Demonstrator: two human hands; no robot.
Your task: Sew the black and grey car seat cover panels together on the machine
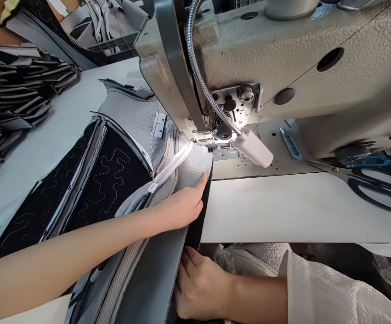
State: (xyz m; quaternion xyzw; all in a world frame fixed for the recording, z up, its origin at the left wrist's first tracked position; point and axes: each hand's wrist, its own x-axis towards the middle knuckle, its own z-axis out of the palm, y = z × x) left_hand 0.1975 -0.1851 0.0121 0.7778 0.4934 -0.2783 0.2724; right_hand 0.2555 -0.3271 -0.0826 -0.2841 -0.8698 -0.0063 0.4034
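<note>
My left hand (185,204) lies on the grey fabric piece (195,164), its index finger stretched toward the fabric's dark edge, just below the sewing machine's (266,58) needle area. Lower down, my right hand (202,285) is closed around the edge of the same piece, where a black strip (195,229) hangs. A white zip or piping strip (171,168) runs across the fabric toward the presser foot. Black panels (111,171) with wavy stitching lie to the left. The needle tip is hard to make out behind the lamp (254,147).
Black-handled scissors (367,180) and blue thread snips (290,144) lie right of the needle area. Stacked dark and grey pieces (16,90) are at the left. Behind them stands a grey crate (117,45) with fabric. The white table (283,209) ends near my right forearm.
</note>
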